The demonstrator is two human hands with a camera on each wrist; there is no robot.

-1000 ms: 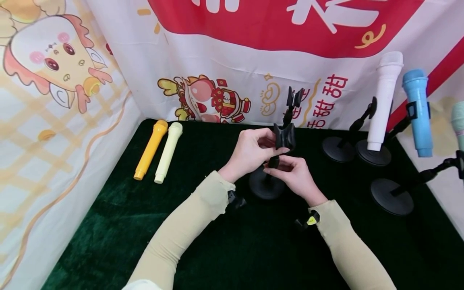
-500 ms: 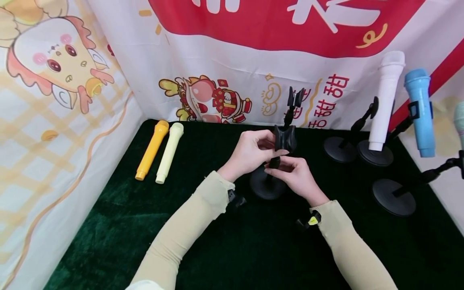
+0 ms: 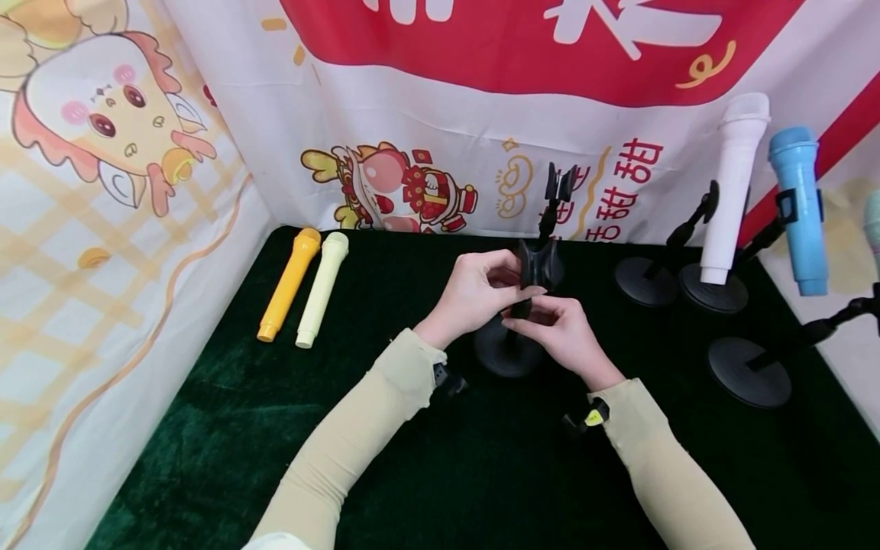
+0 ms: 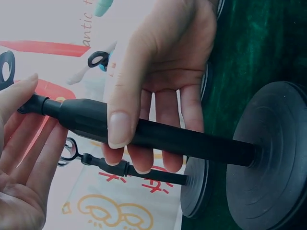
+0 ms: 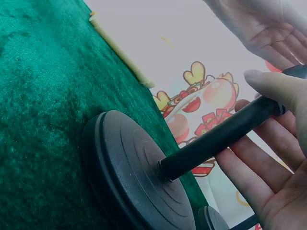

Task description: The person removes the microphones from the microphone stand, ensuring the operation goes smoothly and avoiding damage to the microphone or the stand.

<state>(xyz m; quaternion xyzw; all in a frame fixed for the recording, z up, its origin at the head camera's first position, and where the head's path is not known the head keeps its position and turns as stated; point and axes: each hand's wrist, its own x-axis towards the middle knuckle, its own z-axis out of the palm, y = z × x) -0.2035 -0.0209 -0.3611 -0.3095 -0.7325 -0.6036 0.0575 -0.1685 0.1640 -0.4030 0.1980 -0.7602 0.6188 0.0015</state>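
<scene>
A black microphone stand stands upright on its round base point(image 3: 507, 353) in front of the person. Its clip point(image 3: 539, 266) faces up at the top. Just under the clip, the left hand point(image 3: 477, 290) pinches the stand's neck point(image 4: 36, 103) between thumb and fingers. Lower down, the right hand point(image 3: 560, 332) grips the pole point(image 5: 216, 136), thumb on one side and fingers on the other, as both wrist views show. Behind it rises a second black stand with a bare clip point(image 3: 560, 183); its base point(image 4: 194, 187) appears in the left wrist view.
An orange microphone point(image 3: 289, 286) and a pale yellow microphone point(image 3: 323, 290) lie at the left on the green cloth point(image 3: 227, 412). At the right, stands hold a white microphone point(image 3: 734, 187), a blue microphone point(image 3: 797, 210) and a pale green microphone point(image 3: 873, 221), partly cut off.
The left hand and the clip sit very slightly lower than before. The right hand keeps its place on the pole, and the base has not visibly moved.
</scene>
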